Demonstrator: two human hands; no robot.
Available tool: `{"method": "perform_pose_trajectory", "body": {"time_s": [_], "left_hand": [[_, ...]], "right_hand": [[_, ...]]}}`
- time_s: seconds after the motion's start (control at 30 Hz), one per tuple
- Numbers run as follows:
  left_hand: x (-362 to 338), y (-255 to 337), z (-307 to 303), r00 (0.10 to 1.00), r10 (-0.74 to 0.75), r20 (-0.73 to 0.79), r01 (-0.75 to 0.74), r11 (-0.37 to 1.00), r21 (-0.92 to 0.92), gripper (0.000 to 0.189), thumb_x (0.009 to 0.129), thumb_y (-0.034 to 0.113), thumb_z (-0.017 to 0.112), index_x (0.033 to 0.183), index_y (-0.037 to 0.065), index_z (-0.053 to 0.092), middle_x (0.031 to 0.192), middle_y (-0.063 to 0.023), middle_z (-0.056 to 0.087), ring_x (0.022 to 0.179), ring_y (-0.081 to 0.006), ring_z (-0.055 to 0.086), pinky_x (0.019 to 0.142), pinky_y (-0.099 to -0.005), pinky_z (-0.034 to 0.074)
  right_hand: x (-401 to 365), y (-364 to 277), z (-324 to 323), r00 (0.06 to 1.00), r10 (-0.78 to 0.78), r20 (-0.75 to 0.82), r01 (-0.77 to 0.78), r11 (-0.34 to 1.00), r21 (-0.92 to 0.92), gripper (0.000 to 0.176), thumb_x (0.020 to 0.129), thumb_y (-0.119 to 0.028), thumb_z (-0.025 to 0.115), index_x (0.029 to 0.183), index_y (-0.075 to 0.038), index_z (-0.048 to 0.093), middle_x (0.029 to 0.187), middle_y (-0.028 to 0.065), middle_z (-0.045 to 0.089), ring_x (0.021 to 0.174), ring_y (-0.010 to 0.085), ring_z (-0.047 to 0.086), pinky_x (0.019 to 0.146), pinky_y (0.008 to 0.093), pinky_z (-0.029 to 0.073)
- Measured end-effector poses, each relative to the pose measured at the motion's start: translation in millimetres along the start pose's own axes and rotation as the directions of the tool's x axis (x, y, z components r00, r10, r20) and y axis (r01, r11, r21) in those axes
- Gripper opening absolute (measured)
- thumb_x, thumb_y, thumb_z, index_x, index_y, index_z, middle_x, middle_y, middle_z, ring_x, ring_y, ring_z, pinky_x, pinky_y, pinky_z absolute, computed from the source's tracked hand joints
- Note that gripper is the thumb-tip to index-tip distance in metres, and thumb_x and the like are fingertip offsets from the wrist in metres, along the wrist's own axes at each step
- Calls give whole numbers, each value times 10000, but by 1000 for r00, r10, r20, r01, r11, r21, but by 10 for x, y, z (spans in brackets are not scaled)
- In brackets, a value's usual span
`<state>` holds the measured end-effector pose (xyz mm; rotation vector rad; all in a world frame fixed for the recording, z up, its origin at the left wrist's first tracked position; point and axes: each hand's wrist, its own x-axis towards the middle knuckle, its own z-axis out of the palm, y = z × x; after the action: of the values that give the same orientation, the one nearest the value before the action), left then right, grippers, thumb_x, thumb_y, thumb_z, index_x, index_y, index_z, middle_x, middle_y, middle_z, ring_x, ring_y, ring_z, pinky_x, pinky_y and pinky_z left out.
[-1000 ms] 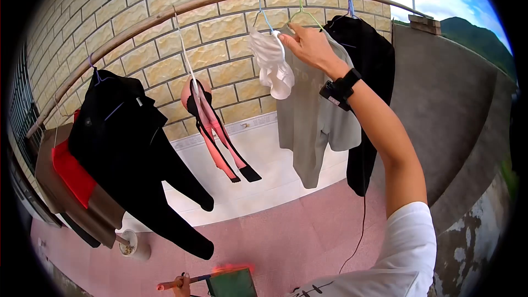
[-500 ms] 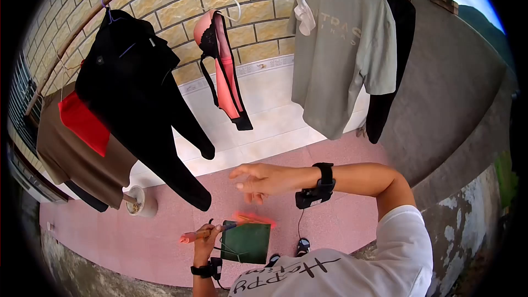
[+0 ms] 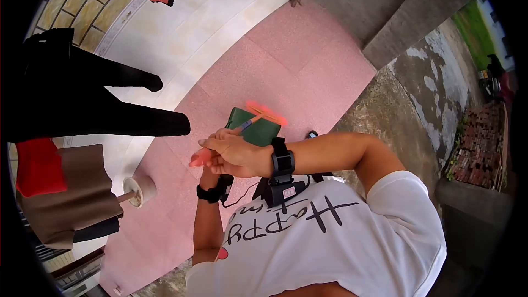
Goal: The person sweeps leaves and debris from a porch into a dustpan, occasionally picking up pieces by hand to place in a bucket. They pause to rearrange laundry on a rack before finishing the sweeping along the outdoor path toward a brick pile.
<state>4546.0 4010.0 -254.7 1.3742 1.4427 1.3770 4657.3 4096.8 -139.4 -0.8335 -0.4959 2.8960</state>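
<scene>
Both hands (image 3: 234, 151) together at one pink-ended pole (image 3: 247, 125)

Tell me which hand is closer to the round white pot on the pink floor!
Left. The left hand, partly hidden by the right hand, is right of the white pot in the view; the right hand is farther right and higher up.
</scene>
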Motion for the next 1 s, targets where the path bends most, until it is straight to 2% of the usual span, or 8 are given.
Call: {"method": "perform_pose_trajectory", "body": {"time_s": [0.07, 0.17, 0.43, 0.53, 0.7, 0.8, 0.87, 1.0], "left_hand": [[187, -29, 103, 1000, 20, 23, -22, 991, 131, 247, 744, 83, 582, 977, 42, 510, 676, -44, 489, 615, -125, 480, 545, -229, 396], [426, 663, 122, 948, -301, -107, 316, 837, 446, 512, 694, 107, 659, 1149, 13, 443, 534, 10, 416, 474, -77, 386, 445, -228, 329], [105, 112, 37, 911, -335, -243, 399, 864, 306, 226, 815, 167, 532, 882, -45, 575, 542, 37, 362, 495, -51, 316, 430, -223, 242], [-96, 14, 326, 908, -332, -255, 399, 869, 291, 214, 828, 154, 504, 887, -40, 573, 554, 39, 380, 506, -54, 334, 437, -227, 264], [-768, -187, 810, 877, -303, -372, 431, 839, 332, 206, 831, 134, 479, 923, -21, 579, 552, 45, 394, 490, -41, 347, 433, -204, 282], [-1164, -401, 941, 859, -293, -420, 456, 811, 367, 215, 834, 134, 471, 944, -10, 586, 550, 50, 400, 489, -39, 360, 427, -202, 284], [-1461, -512, 968, 844, -313, -436, 479, 806, 349, 214, 831, 134, 476, 936, -18, 586, 552, 46, 413, 496, -46, 374, 430, -211, 291], [-1935, -902, 1063, 812, -291, -505, 523, 746, 412, 196, 793, 134, 486, 859, -26, 579, 570, -135, 507, 519, -195, 494, 488, -320, 371]], "right_hand": [[-208, -76, -76, 993, -89, -78, 101, 981, 166, 73, 824, -126, 488, 820, -100, 420, 698, 64, 499, 629, 151, 531, 565, 289, 460], [-726, -333, -303, 990, -129, -54, 138, 961, 240, 49, 811, -67, 459, 798, -65, 412, 679, 65, 474, 638, 161, 525, 568, 299, 463], [-1958, -333, -1480, 970, -145, -194, 131, 988, -87, 398, 789, -11, 485, 1114, -87, 268, 837, 82, 439, 669, 183, 512, 562, 288, 468], [-2040, -229, -2110, 914, -255, -316, 164, 943, -289, 361, 782, -28, 494, 1064, -93, 278, 761, 75, 434, 604, 178, 521, 475, 292, 464], [-2217, 200, -3762, 846, -90, -526, -193, 867, -459, 466, 829, -49, 410, 1231, -128, 188, 772, 57, 433, 491, 122, 444, 327, 248, 384], [-2451, 640, -4304, 723, -63, -688, -190, 939, -286, 194, 867, -139, 335, 1061, -133, 318, 721, 68, 417, 441, 130, 413, 289, 258, 352], [-2663, 976, -4508, 672, -136, -728, -321, 832, -452, 186, 860, -154, 329, 1046, -152, 324, 666, 53, 401, 395, 126, 393, 264, 256, 326], [-3007, 1310, -4725, 651, -200, -732, -471, 649, -597, 98, 816, -123, 422, 896, -97, 371, 530, 24, 376, 332, 108, 360, 257, 230, 268]]}}
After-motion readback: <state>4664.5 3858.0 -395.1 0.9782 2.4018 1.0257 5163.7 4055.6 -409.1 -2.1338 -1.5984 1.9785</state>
